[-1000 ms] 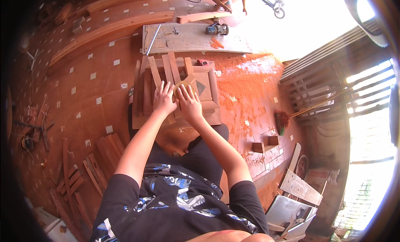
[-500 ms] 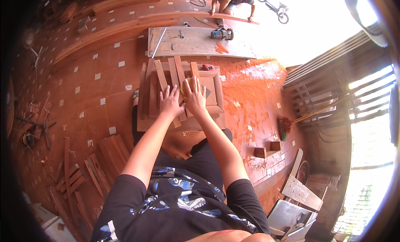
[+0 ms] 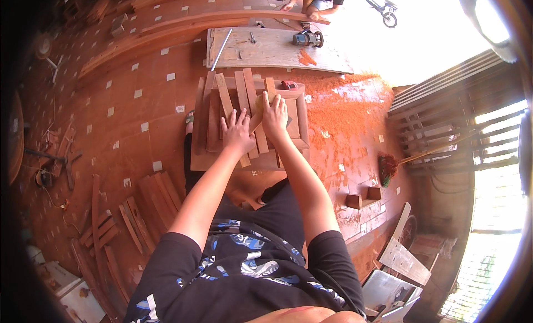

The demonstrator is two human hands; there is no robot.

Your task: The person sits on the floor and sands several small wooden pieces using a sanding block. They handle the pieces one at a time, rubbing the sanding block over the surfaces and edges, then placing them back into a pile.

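My left hand (image 3: 239, 135) lies with its fingers spread across thin wooden strips (image 3: 226, 98), its thumb beside a short slanting piece of wood (image 3: 256, 123). My right hand (image 3: 275, 116) is bent over a yellowish pad (image 3: 259, 104), perhaps sandpaper, and presses it against the strips; most of the pad is hidden under the fingers. Beneath the strips is a framed wooden panel (image 3: 301, 114) in front of my knees. A dark, pointed patch shows on the panel just right of my right hand. At its far right corner sits a small red tool (image 3: 289, 85).
Beyond the panel stands a low plank table (image 3: 261, 55) with a power tool (image 3: 308, 39) and a metal bar (image 3: 222, 49). A crouching person (image 3: 319, 3) touches a long timber (image 3: 244, 14). Sawdust (image 3: 344, 101) covers the tiles at right; boards (image 3: 158, 195) lie at left.
The view has shifted, so the scene sits farther right. My right hand has curled more over the pad and edged away from my left hand. The person beyond leans lower over the timber.
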